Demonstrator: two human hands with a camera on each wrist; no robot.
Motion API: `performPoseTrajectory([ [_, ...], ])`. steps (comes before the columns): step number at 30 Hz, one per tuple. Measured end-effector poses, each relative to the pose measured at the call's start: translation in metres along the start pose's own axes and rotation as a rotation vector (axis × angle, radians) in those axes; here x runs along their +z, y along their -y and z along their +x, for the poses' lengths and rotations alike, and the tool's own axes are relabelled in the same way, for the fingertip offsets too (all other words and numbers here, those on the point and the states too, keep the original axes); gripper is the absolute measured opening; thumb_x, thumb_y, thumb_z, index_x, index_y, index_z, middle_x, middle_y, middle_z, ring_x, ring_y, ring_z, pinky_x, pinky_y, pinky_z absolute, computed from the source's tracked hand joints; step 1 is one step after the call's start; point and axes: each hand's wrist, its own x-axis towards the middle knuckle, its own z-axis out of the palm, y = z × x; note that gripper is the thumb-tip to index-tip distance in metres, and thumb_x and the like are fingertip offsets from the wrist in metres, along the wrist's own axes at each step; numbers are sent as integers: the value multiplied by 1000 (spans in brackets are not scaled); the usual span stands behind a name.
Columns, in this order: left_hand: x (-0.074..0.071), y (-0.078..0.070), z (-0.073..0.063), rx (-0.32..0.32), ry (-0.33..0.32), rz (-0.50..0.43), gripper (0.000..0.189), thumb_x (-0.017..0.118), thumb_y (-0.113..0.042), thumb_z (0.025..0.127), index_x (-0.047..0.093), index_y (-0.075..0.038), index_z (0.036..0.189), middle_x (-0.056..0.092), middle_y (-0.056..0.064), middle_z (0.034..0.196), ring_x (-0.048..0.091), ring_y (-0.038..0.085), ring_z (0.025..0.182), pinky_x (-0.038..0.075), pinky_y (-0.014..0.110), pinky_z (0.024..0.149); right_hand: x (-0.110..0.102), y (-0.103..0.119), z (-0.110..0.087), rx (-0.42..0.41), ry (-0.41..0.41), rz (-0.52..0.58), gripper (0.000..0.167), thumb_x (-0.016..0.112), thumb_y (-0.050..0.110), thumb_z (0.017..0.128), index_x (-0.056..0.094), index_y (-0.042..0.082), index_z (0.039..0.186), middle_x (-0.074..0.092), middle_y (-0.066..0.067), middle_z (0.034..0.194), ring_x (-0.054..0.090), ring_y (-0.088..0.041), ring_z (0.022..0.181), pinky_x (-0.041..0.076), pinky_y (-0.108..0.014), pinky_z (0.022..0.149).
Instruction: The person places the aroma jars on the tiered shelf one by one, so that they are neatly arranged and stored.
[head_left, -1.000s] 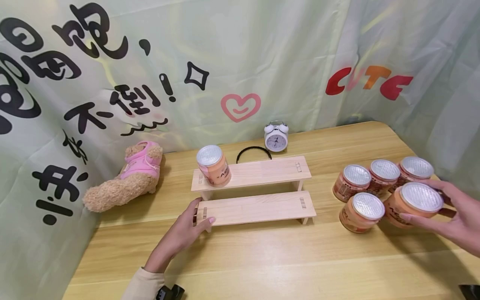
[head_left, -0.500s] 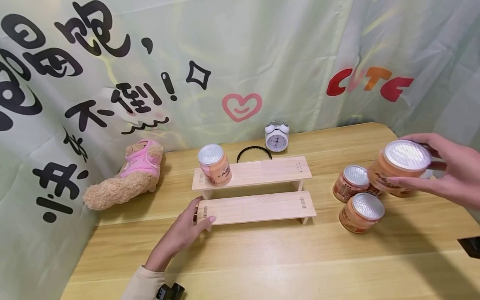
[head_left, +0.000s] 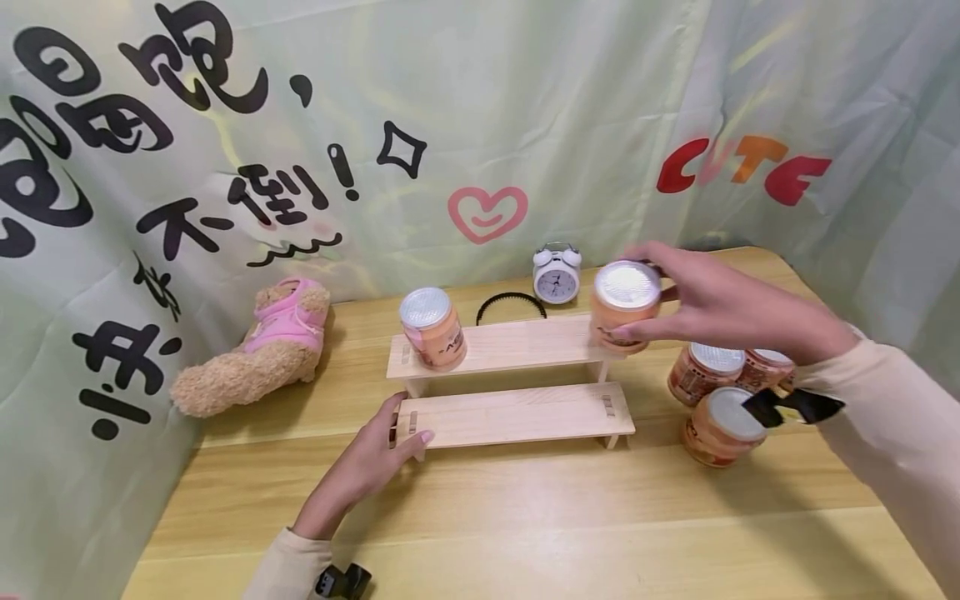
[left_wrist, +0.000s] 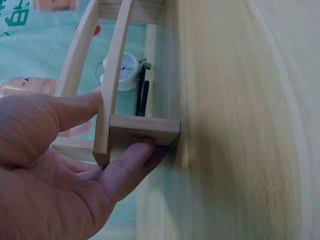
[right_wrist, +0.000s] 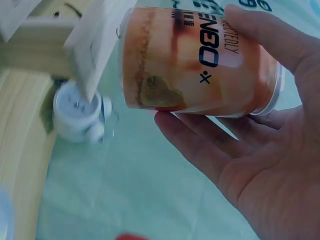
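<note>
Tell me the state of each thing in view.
Held orange can with silver lid: closed, roughly upright
Right hand: gripping that can
Pale wooden two-step rack: upright, left end gripped
Left hand: gripping the rack
Orange can on the rack: closed, upright
Orange cans on the wooden table: upright, some partly hidden
White twin-bell clock: standing
Brown plush toy in pink: on the table
Black toothed hoop: partly hidden

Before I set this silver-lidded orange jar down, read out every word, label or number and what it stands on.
"CUTE": on the pale green fabric backdrop.
"不倒!": same backdrop, in black.
"快": same backdrop; other black characters unsure.
"ENBO": on the orange cylindrical jar in the right hand.
"CTEDLY": same jar, smaller, start unclear.
Too small or blurred: numerals on the white round alarm clock; labels on the other silver-lidded jars.
</note>
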Motion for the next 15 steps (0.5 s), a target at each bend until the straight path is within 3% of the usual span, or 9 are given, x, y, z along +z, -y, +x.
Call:
performPoseTrajectory([
  [9, 1, 0, 2, -4, -8, -38, 70, 70, -23, 98, 33, -7, 155, 61, 14, 132, 56, 29, 124, 44, 52, 108, 34, 10, 51, -120, 102, 76, 74, 89, 27, 80, 49, 1, 137, 64, -6, 116, 60, -19, 103, 54, -40, 87],
  [15, 1, 0, 2, -11, -13, -33, 71, 71, -23, 97, 32, -7, 155, 61, 15, 133, 56, 29, 125, 44, 52, 108, 55, 16, 74, -174, 141, 132, 66, 88, 23, 81, 51, 2, 131, 61, -8, 119, 60, -21, 106, 52, -40, 91],
])
